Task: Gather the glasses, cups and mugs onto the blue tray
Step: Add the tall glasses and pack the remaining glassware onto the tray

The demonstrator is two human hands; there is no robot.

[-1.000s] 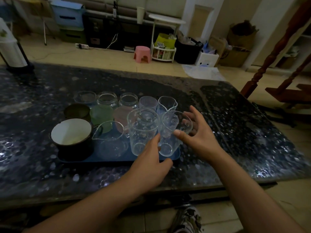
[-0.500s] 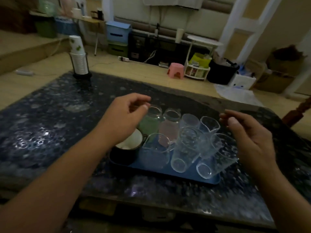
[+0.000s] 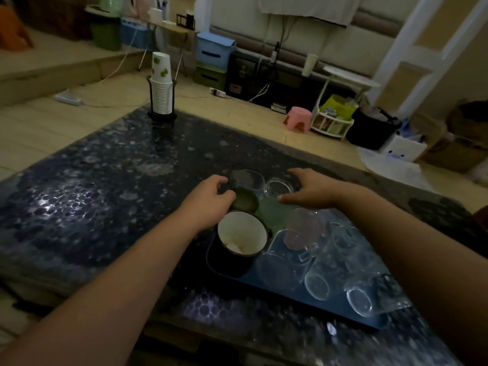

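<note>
The blue tray [image 3: 330, 317] lies on the dark table near its front edge. On it stand a black mug with a white inside [image 3: 241, 235], a small dark cup [image 3: 244, 200], a green glass [image 3: 272, 215], a pink glass [image 3: 303, 229] and several clear glasses [image 3: 317, 282]. Two more clear glasses [image 3: 248, 179] are at the tray's far end. My left hand [image 3: 208, 200] is curled against the left side of the small dark cup. My right hand [image 3: 314, 190] hovers palm down over the far glasses, fingers spread.
A stack of paper cups [image 3: 161, 85] in a black holder stands at the far left corner of the speckled table [image 3: 105, 194]. Beyond the table are a pink stool [image 3: 297, 118], storage boxes and cables on the floor.
Both hands have moved forward and down from above the tray to its far end. The left hand now rests by the small dark cup and the right hand covers the far glasses.
</note>
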